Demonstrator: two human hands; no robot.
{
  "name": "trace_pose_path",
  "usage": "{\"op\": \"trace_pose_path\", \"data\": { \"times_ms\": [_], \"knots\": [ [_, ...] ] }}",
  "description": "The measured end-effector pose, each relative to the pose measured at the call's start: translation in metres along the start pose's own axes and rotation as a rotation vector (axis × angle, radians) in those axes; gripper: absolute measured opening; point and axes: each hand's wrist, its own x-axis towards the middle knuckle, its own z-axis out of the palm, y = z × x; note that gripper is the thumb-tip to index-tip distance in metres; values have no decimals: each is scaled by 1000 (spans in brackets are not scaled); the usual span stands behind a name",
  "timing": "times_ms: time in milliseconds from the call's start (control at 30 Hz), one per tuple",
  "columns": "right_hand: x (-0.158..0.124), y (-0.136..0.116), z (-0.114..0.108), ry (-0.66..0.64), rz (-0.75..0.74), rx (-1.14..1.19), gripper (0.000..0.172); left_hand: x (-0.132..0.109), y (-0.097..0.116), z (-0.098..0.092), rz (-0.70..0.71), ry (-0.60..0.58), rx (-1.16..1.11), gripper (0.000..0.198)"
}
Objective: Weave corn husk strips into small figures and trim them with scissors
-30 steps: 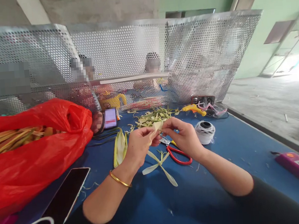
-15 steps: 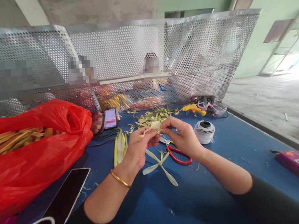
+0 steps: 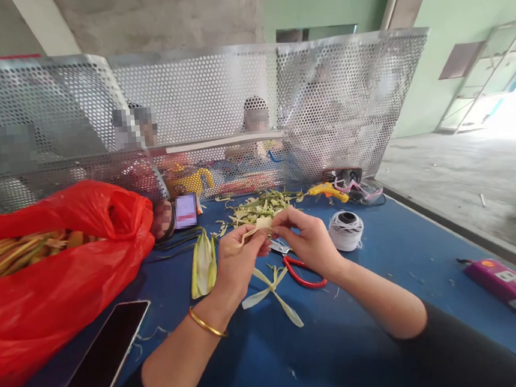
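My left hand (image 3: 240,255) is closed, pinching a pale strip of dried husk or leaf (image 3: 263,223). From the other side, my right hand (image 3: 304,234) pinches the same strip with thumb and forefinger. Beneath the hands, a cross-shaped piece of pale leaf strips (image 3: 272,287) lies on the blue table. Red-handled scissors (image 3: 305,273) lie close by, partly hidden by my right hand. Left of my hands rests a green-edged husk (image 3: 204,264). Beyond them spreads a pile of leaf scraps (image 3: 263,205). A spool of white thread (image 3: 346,231) stands to the right.
A red plastic bag (image 3: 98,286) of dried strips fills the left side, beside a dark phone (image 3: 104,351). Along the back are a small lit screen (image 3: 185,211), a yellow glue gun (image 3: 328,191) and a perforated metal screen (image 3: 199,96). A purple power strip (image 3: 510,289) lies right.
The camera view has shifted slightly, moving the scene left and down. Both hands stay on the pale strip, with only small finger movement.
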Motion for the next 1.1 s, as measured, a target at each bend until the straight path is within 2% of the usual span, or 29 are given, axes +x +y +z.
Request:
{"op": "trace_pose_path", "data": {
  "times_ms": [200, 400, 467, 667, 800, 967, 1100],
  "knots": [
    [-1, 0, -1, -40, -64, -17, 6, 1, 2, -3, -136, -7, -128, 18],
    [0, -2, -1, -20, -109, -25, 12, 1, 5, -3, -165, -2, -140, 26],
    [0, -2, -1, 1, -95, -20, 11, 0, 5, -2, -135, 4, -129, 25],
    [-2, -4, -1, 33, 0, -15, 8, -2, 1, -1, 78, -21, -8, 16],
    [-2, -3, -1, 37, -8, -44, 10, -2, -1, -2, 103, -37, 47, 13],
    [-2, 0, -1, 8, -143, -81, 12, -1, 2, -1, 2, 24, -7, 13],
    [-2, 1, -1, -19, -200, -98, 11, 0, 5, -1, -98, -12, -79, 14]
  ]
}}
